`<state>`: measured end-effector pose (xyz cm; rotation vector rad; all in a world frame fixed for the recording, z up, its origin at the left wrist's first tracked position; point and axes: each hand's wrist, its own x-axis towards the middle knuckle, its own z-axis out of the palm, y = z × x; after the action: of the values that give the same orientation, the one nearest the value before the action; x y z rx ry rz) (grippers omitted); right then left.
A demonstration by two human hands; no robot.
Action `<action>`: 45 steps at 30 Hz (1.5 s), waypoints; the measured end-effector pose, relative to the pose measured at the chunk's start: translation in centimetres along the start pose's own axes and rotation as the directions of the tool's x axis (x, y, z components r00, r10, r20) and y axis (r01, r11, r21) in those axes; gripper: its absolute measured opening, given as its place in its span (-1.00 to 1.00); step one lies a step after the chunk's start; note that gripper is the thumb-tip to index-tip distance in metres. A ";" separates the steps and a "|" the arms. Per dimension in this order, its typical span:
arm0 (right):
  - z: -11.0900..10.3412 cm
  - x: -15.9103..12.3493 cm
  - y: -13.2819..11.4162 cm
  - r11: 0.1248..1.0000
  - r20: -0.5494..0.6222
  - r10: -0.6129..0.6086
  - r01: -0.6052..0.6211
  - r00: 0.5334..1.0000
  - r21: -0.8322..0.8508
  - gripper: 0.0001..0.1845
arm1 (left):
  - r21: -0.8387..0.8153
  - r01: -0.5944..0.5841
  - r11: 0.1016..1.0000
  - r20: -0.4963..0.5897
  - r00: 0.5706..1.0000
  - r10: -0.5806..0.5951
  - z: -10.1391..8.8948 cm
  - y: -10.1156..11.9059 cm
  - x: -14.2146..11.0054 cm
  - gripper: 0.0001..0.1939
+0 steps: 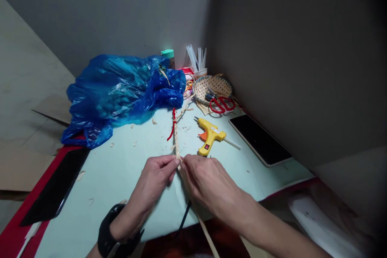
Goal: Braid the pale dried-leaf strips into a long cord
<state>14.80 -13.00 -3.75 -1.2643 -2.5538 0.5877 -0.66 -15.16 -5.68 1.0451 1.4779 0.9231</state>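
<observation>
A pale braid of flat straw-like strips [177, 139] runs away from me along the middle of the table. My left hand [159, 175] pinches its near end between thumb and fingers. Right beside it, my right hand [205, 177] is closed on the same end, fingertips close to the left thumb. One long loose strip [207, 234] trails from under my right hand past the table's front edge. A red tie [173, 123] crosses the braid's far part. Just beyond my right hand lies a yellow glue gun [210, 135] with a clear glue stick in its back.
A blue plastic bag [121, 88] fills the back left. At the back right are a woven basket [199, 92], red-handled scissors [222, 105] and a cup of glue sticks [201, 72]. A tablet [261, 139] lies right; a black device [57, 185] lies left. Straw scraps are scattered about.
</observation>
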 end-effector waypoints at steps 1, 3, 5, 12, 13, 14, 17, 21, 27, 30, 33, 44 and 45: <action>0.3 -0.2 -0.3 0.999 0.002 -0.003 0.003 1.000 -0.049 -0.77 | -0.001 -0.018 1.000 -0.006 1.000 0.018 0.0 -0.1 0.0 -0.61; 1.0 -0.5 -0.9 0.991 -0.007 -0.025 0.024 1.000 -0.130 -0.79 | -0.025 -0.027 0.999 -0.005 1.000 0.027 0.0 -0.2 -0.1 -0.63; 1.4 -1.0 -1.4 0.980 -0.022 -0.057 0.052 0.998 -0.193 -0.79 | -0.039 -0.019 0.999 -0.006 1.000 0.018 0.0 -0.2 -0.3 -0.66; 2.1 -2.4 -2.7 0.903 -0.103 -0.233 0.176 0.967 -0.393 -0.69 | -0.173 0.023 0.985 0.000 1.000 -0.023 0.2 0.4 -0.8 -0.78; 2.3 -2.5 -2.8 0.888 -0.115 -0.253 0.184 0.961 -0.422 -0.70 | -0.192 0.028 0.981 0.017 1.000 -0.026 0.2 0.5 -0.8 -0.78; 2.6 -2.5 -2.9 0.876 -0.118 -0.265 0.188 0.957 -0.445 -0.71 | -0.203 0.030 0.979 0.036 0.999 -0.023 0.1 0.6 -0.8 -0.78; 2.9 -2.4 -2.8 0.867 -0.092 -0.277 0.208 0.956 -0.452 -0.72 | -0.224 0.034 0.974 0.063 0.998 -0.021 0.0 0.8 -1.0 -0.79; 1.1 -1.9 -1.4 0.969 -0.055 -0.242 0.239 0.969 -0.062 -0.77 | -0.318 0.038 0.947 0.085 0.996 -0.011 -0.1 0.8 -1.2 -0.80; -0.8 0.2 0.5 0.940 -0.206 0.011 0.060 0.979 0.336 -0.79 | -0.378 0.052 0.924 0.155 0.988 0.008 -0.5 0.9 -1.1 -0.68; -0.1 1.0 0.3 0.905 -0.135 0.010 0.048 0.991 0.422 -0.83 | -0.395 0.031 0.918 0.160 0.986 0.036 -0.5 0.8 -1.2 -0.59; 0.5 1.3 0.1 0.882 -0.070 -0.021 0.051 0.997 0.468 -0.78 | -0.430 0.016 0.903 0.133 0.990 0.046 -0.5 0.7 -1.3 -0.50; 1.2 2.4 1.1 0.756 0.010 -0.101 0.071 0.995 0.651 -0.60 | -0.301 -0.004 0.954 0.149 0.988 0.051 -0.5 0.5 -1.5 -0.47; 1.2 2.5 1.2 0.756 0.007 -0.080 0.056 0.997 0.652 -0.61 | -0.240 -0.014 0.971 0.142 0.989 0.050 -0.6 0.5 -1.5 -0.49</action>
<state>13.68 -10.71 -5.28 -0.8957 -2.0817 1.3443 -1.10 -16.47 -4.69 0.9411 1.1983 0.9974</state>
